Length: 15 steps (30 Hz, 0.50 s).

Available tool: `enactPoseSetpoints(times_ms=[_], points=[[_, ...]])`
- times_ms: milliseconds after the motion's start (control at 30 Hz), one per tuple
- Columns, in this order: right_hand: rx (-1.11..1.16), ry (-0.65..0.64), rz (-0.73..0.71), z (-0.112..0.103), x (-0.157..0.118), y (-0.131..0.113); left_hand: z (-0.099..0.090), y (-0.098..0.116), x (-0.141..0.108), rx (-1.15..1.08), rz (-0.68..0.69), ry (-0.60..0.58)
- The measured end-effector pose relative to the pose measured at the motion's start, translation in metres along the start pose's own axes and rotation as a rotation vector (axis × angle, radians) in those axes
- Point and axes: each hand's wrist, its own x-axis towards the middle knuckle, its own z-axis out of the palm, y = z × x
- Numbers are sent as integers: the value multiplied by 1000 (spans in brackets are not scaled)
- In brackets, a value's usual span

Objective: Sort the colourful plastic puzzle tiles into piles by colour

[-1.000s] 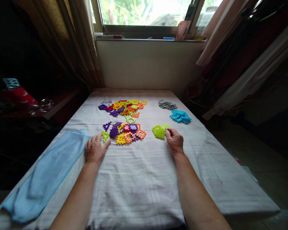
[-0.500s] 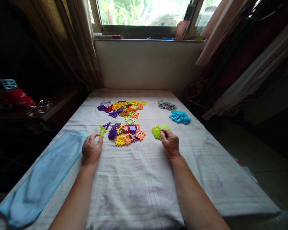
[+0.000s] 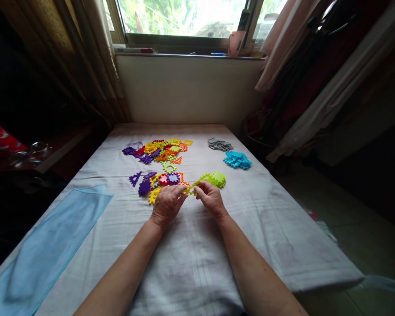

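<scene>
Blue cloth point(image 3: 59, 237) lies flat along the left of the sheet point(image 3: 191, 267), same place on it as before. Left hand point(image 3: 169, 202) has come across from the left side of the near pile point(image 3: 145, 188) to its right end, thumb and fingers pinched on the lime piece point(image 3: 191, 190). Right hand point(image 3: 211, 200) has swung inward to meet it, thumb and fingertips also closed on lime plastic; one piece or two, can't tell, fingers cover it. Half a second ago that lime triangle was at the left hand's fingertips, left of the near pile; now it is between the hands, in front of the lime pile point(image 3: 217, 178). The left hand hides part of the near pile; contact with it unclear. Purple triangle point(image 3: 135, 178) stays just left of that pile, now without the lime one beside it. Blue pile point(image 3: 237, 160), far pile point(image 3: 158, 150) and grey pile point(image 3: 220, 144) unchanged; everything sits farther left in view, red container point(image 3: 1, 139) now cut by the edge. Counts, near to far: cloth one; hands two; mixed-colour piles two, near and far, pieces overlapping, no exact count; purple triangle set off to the side one; lime, blue and grey piles one each, blue and grey too tangled to count; red container one; on the sill point(image 3: 184, 55), one pink cup point(image 3: 236, 43) and one blue pen point(image 3: 218, 54).
</scene>
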Motion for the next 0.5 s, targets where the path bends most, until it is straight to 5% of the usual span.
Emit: enactPoseSetpoints(times_ms=[133,300,500], points=[[-58,252,14,-32,13,4,3,-6,-1,42,-15,9],[-522,596,77,-90,23,14,2,-25,-11,165,-58,-85],[-815,395,215,-99,24,21,0,-37,-15,167,-160,-103]])
